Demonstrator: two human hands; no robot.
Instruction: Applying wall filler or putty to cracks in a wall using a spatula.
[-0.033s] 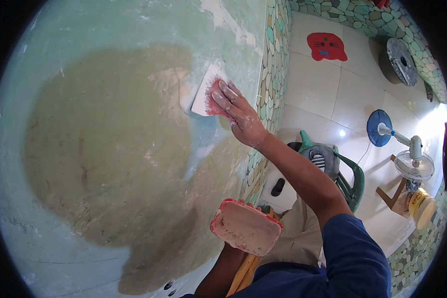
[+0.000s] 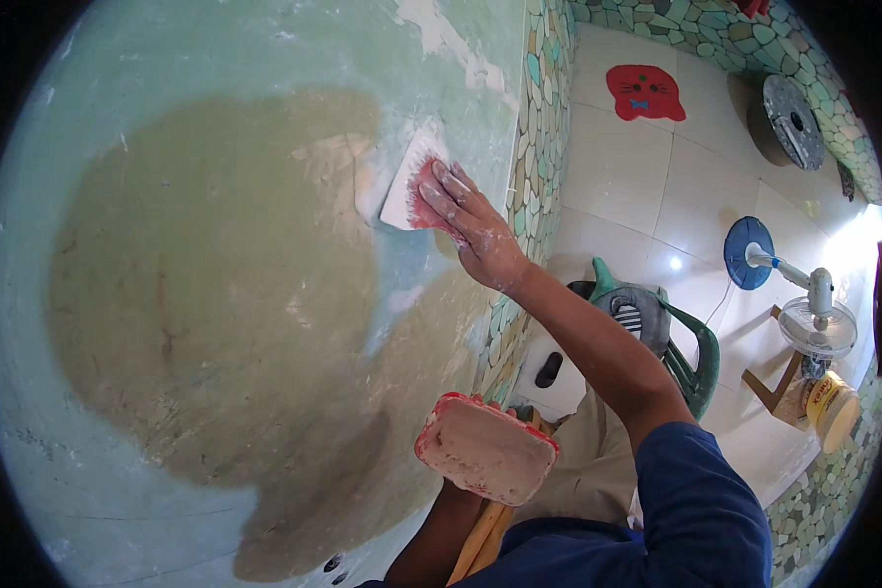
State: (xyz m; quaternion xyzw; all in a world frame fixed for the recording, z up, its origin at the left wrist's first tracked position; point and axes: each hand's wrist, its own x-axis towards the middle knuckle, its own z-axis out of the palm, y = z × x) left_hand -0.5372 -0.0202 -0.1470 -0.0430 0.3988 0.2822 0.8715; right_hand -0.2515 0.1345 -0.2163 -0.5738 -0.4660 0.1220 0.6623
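Note:
My right hand (image 2: 475, 225) presses a red putty spreader (image 2: 409, 188) against the wall. White putty coats the spreader's blade, and more is smeared on my fingers. In my left hand (image 2: 511, 410), low in front of my body, sits a red-rimmed tub (image 2: 487, 451) of pale putty. Only the fingertips show past its far rim; the tub covers the rest of that hand. The green painted wall (image 2: 235, 59) bears a large brownish patch (image 2: 216, 274) left of the spreader. Thin whitish putty lies on the wall around the blade.
Wooden bars (image 2: 482, 544) stand below the tub, close to my body. A green plastic chair (image 2: 696, 358) is to the right, with a dark slipper (image 2: 549, 369) nearby. Farther right are a standing fan (image 2: 818, 318) and a yellow-labelled bucket (image 2: 833, 410). A red mat (image 2: 646, 92) lies on the tiles.

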